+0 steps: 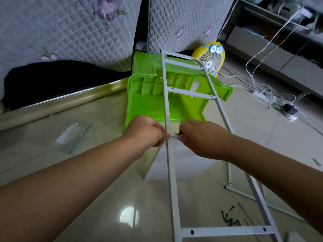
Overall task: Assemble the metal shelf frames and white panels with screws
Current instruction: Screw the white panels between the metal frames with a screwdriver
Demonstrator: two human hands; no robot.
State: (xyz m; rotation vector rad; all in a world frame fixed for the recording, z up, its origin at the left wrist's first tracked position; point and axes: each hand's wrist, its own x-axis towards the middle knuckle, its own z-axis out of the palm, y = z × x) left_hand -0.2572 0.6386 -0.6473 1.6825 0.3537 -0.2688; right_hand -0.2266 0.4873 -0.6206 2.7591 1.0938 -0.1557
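At twelve o'clock from you, the metal shelf frame (172,172) leans up over the green plastic stool (150,102), with a white panel (176,165) beneath its middle rung. Your left hand (146,133) pinches the frame's left rail, probably to steady the joint, while your right hand (197,137) closes on a dark screw (180,133) there. Spare screws (229,220) lie at four o'clock.

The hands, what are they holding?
Left hand pinches the metal frame's left rail; right hand pinches a small dark screw against it.
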